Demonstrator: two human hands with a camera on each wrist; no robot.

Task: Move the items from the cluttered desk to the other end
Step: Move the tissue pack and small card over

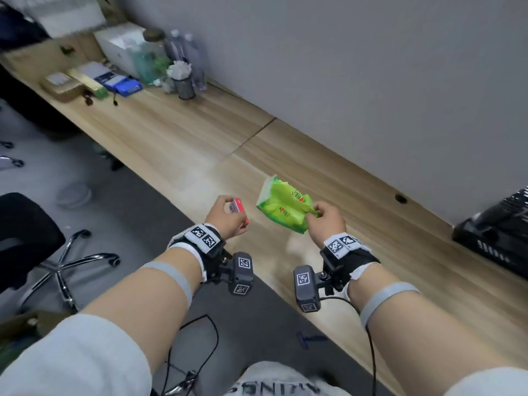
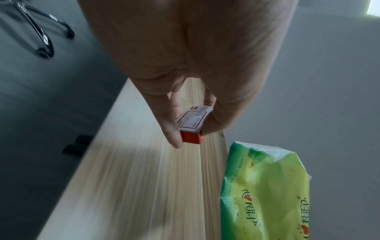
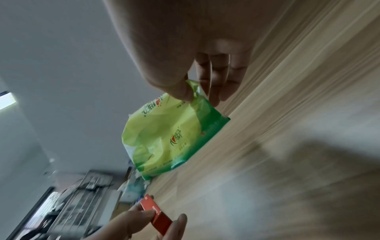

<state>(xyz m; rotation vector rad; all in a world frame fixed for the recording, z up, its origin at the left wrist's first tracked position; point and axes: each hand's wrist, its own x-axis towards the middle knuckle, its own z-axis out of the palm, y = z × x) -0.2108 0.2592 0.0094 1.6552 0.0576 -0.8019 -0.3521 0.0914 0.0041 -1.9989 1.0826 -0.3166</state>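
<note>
My left hand (image 1: 228, 214) pinches a small red and white box (image 1: 239, 210) between thumb and fingers, above the near edge of the long wooden desk (image 1: 183, 144). The box (image 2: 192, 125) shows a white label and a red end in the left wrist view. My right hand (image 1: 323, 217) pinches one end of a green tissue pack (image 1: 281, 207), which hangs over the desk. In the right wrist view the pack (image 3: 164, 136) dangles from thumb and fingers, and the red box (image 3: 157, 211) shows below it.
The desk's far left end holds clutter: a blue box (image 1: 120, 82), a mesh pen cup (image 1: 184, 84), plastic bottles (image 1: 185, 50), a white box (image 1: 120, 44). A black device (image 1: 497, 227) sits at the right end. An office chair (image 1: 34, 247) stands on the floor at left.
</note>
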